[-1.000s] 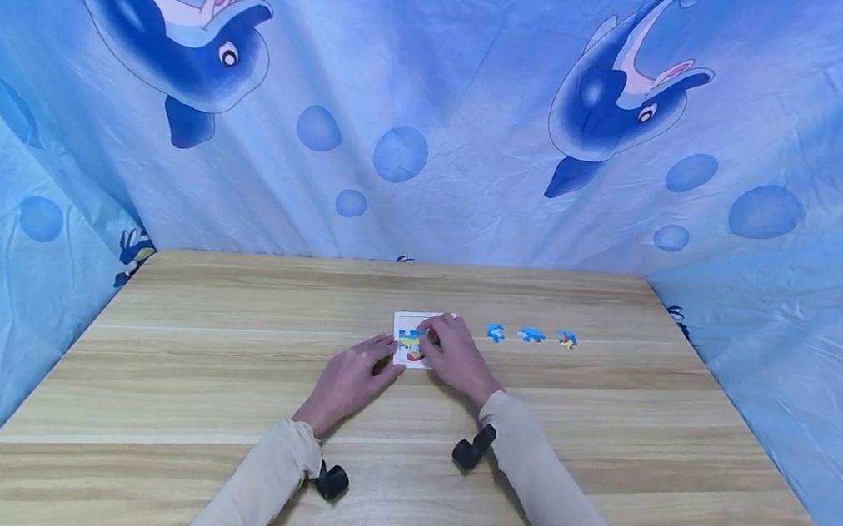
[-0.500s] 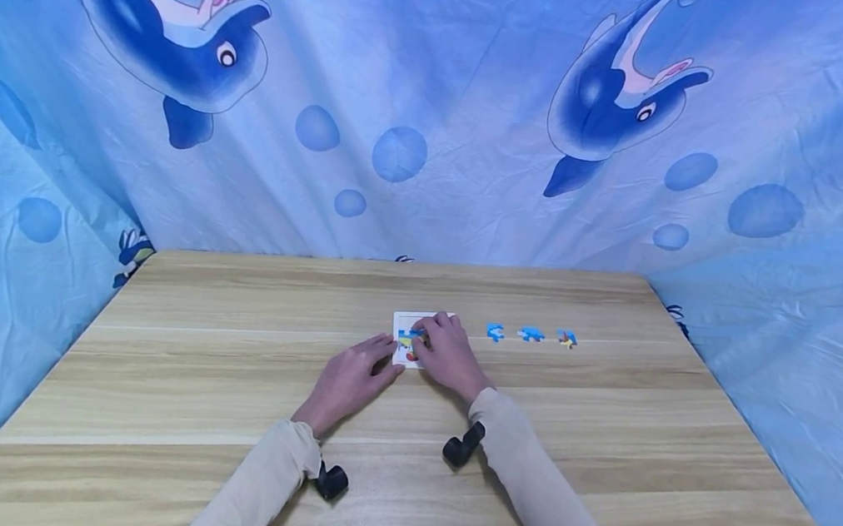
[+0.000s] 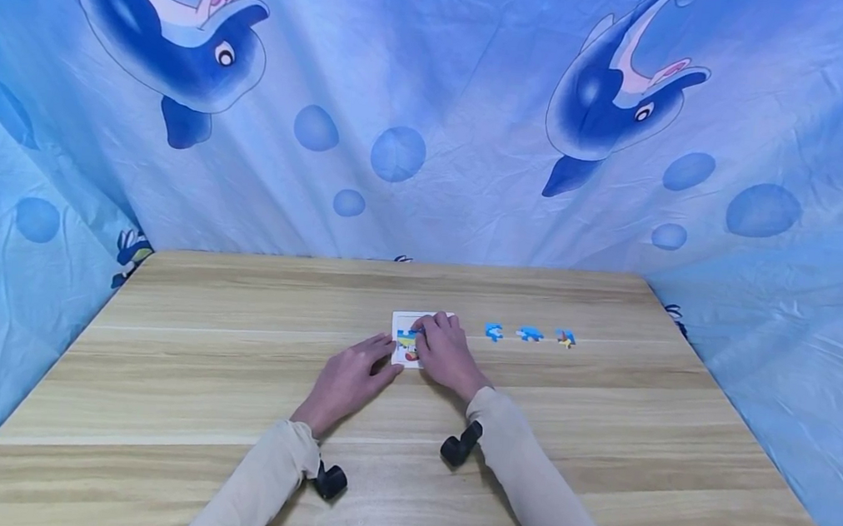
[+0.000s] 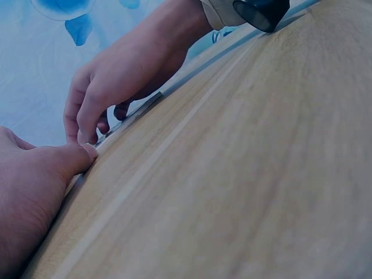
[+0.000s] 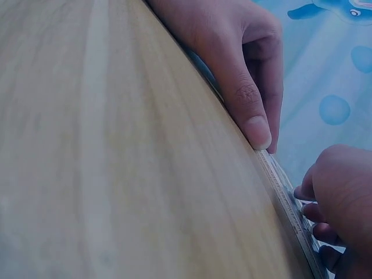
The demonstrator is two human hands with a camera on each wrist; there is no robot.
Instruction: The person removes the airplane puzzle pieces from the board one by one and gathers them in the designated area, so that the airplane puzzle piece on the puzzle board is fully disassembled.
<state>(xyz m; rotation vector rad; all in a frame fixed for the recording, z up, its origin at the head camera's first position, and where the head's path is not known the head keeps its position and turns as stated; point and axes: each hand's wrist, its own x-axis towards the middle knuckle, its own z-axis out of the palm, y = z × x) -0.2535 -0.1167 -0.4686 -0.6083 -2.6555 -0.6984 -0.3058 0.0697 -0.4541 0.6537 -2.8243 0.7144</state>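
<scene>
A small jigsaw puzzle board (image 3: 405, 315) with a white rim lies on the wooden table. Blue and yellow puzzle pieces (image 3: 407, 342) show in its left part; my right hand hides the rest. My left hand (image 3: 346, 378) holds the board's near left corner, thumb (image 5: 256, 131) against the near edge and fingers along the left side. Over the board's right part, my right hand (image 3: 447, 353) has bent fingers with the tips down on the board. In the left wrist view, that right hand (image 4: 125, 70) arches above the surface. Whether a piece is between its fingers is hidden.
To the right of the board lie three loose puzzle pieces in a row: a blue-white one (image 3: 494, 331), a blue one (image 3: 530, 334) and a blue one with yellow and red (image 3: 565, 338). A blue dolphin-print curtain (image 3: 426, 213) hangs behind the table (image 3: 238, 297).
My right hand has shifted slightly left over the board and come down closer to it. My left hand keeps its place at the corner. The loose pieces have not moved.
</scene>
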